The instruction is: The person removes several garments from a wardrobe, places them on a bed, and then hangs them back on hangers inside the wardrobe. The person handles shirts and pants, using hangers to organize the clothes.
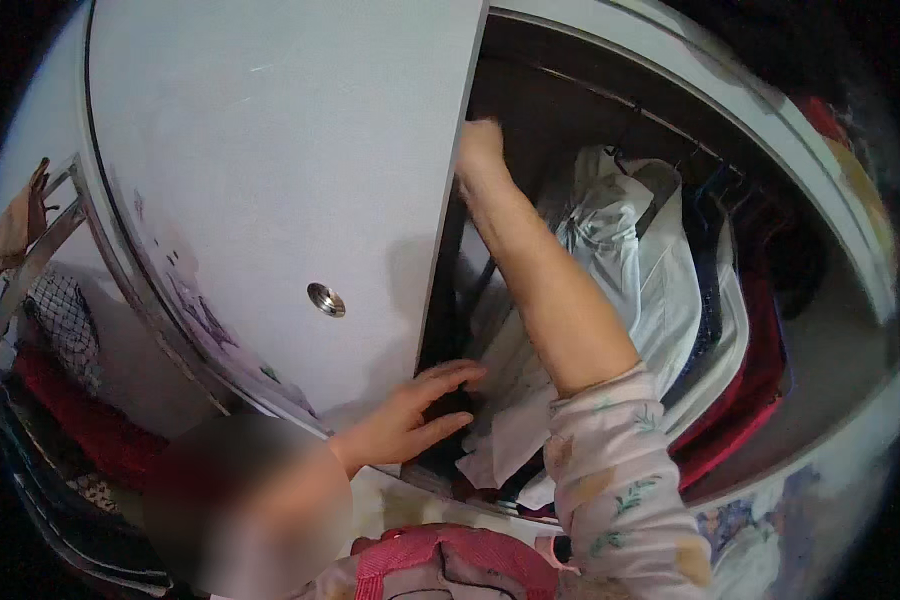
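My right hand reaches into a wardrobe, up by the edge of its white sliding door. The fingers are partly hidden behind that edge, so what they hold does not show. Lower down, my left hand is beside the bottom part of the door edge, fingers apart and nothing in them. Right of my forearm hang white shirts and a dark red garment. Pale cloth hangs low behind the arm.
A metal hanging rail crosses the wardrobe's upper part. The door has a round recessed metal pull. At far left, dark and red clothes lie near a metal frame. A blurred patch covers the lower left.
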`<state>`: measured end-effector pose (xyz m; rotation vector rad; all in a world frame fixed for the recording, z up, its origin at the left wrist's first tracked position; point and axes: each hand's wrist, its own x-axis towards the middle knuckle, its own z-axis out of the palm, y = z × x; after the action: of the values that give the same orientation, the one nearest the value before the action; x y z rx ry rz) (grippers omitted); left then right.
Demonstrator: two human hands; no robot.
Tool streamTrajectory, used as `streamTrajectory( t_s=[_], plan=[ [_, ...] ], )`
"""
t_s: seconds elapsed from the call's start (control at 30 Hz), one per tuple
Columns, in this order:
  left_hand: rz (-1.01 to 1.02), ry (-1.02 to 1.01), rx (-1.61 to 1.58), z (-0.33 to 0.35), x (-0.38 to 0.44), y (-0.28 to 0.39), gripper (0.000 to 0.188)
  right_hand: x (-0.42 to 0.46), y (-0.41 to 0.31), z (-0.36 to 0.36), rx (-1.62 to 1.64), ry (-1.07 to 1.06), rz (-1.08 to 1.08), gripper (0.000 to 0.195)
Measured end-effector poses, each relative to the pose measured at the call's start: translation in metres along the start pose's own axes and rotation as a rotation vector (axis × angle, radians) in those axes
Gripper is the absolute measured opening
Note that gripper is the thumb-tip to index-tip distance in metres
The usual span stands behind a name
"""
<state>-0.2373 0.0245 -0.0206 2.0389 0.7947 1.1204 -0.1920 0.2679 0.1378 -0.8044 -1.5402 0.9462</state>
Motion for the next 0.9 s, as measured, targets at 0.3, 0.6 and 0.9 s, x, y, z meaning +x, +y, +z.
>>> streamTrajectory(
  t_s=[0.3,0.6,0.9],
  plan=[
    [0.037,0.221,-0.163,0.021,-0.004,-0.005,0.039,-0.122,-0.040,-0.082,-0.035,-0.085,-0.031,0.031],
    [0.191,0.307,-0.413,0.101,-0.003,0.055,0.018,-0.345,-0.079,-0.208,0.182,-0.238,0.099,0.039],
    [0.509,-0.172,-0.750,0.261,-0.017,0.153,0.044,-0.590,-0.167,-0.347,-0.120,-0.230,-0.042,0.019]
  ],
)
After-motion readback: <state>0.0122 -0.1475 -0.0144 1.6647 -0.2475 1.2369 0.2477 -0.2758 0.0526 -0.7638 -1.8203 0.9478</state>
